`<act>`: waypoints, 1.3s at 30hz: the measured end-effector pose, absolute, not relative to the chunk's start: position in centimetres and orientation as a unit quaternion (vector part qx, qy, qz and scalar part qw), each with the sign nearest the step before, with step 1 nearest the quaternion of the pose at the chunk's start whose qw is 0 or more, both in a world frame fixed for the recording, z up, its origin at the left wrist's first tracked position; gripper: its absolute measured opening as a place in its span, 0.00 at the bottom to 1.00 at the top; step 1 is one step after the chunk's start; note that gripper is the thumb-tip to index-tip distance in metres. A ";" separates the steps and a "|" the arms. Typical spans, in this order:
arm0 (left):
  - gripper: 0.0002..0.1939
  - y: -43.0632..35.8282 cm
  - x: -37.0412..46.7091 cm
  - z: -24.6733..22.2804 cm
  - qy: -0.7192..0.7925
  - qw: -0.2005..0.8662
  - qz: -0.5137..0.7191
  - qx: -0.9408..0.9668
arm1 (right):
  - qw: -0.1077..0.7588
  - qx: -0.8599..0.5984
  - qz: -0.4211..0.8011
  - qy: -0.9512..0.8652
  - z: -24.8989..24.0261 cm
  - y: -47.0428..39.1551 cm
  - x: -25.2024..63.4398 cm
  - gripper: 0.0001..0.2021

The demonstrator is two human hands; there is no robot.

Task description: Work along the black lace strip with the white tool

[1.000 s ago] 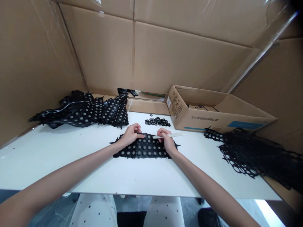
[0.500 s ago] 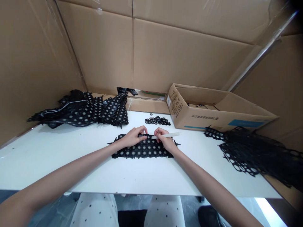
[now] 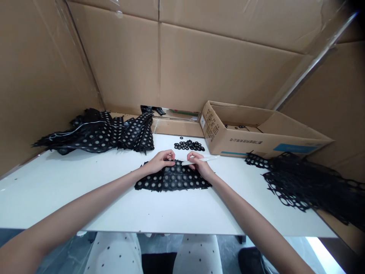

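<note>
A black sheet of round washer-like pieces [image 3: 173,182] lies on the white table in front of me, its middle slightly raised. My left hand [image 3: 160,161] is closed at the sheet's far edge, thumb and fingers pinching it. In my right hand [image 3: 200,167] is a slim white stick-like tool [image 3: 211,158], its tip touching the far edge near my left fingertips. Just beyond both hands is a pile of loose black rings [image 3: 189,145], with a single ring [image 3: 181,137] behind it.
Bunched black perforated sheets [image 3: 114,133] lie at the back left. An open cardboard box [image 3: 242,142] stands at the back right, a few rings inside. Black skeleton sheets with punched-out holes [image 3: 308,182] hang over the right side. Cardboard walls [image 3: 222,64] enclose the table [image 3: 119,213].
The sheet's far edge has been bunched up and lifted a little between my hands. My left hand has shifted slightly left and away from me; the white tool has tilted a bit.
</note>
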State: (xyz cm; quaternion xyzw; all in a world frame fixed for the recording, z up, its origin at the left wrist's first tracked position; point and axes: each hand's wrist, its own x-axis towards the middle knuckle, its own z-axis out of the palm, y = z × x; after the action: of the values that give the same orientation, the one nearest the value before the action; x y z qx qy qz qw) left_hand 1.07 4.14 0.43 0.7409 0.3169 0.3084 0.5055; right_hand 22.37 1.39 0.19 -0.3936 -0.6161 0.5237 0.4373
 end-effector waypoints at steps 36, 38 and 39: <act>0.11 3.6 1.0 2.2 0.298 0.521 0.315 0.736 | 0.440 -0.400 0.493 -0.635 0.2 1.0 22.2 0.03; 0.08 3.8 0.7 2.3 0.293 0.486 0.289 0.771 | 0.471 -0.405 0.506 -0.599 0.1 1.3 22.4 0.04; 0.07 3.9 0.5 2.3 0.292 0.466 0.278 0.788 | 0.490 -0.407 0.507 -0.581 0.0 1.5 22.5 0.04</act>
State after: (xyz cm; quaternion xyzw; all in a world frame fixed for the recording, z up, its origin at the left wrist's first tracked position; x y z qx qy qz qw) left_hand 0.49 3.88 2.32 0.7876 0.2923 0.2785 0.4655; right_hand 22.50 1.46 0.05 -0.4073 -0.5807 0.5071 0.4896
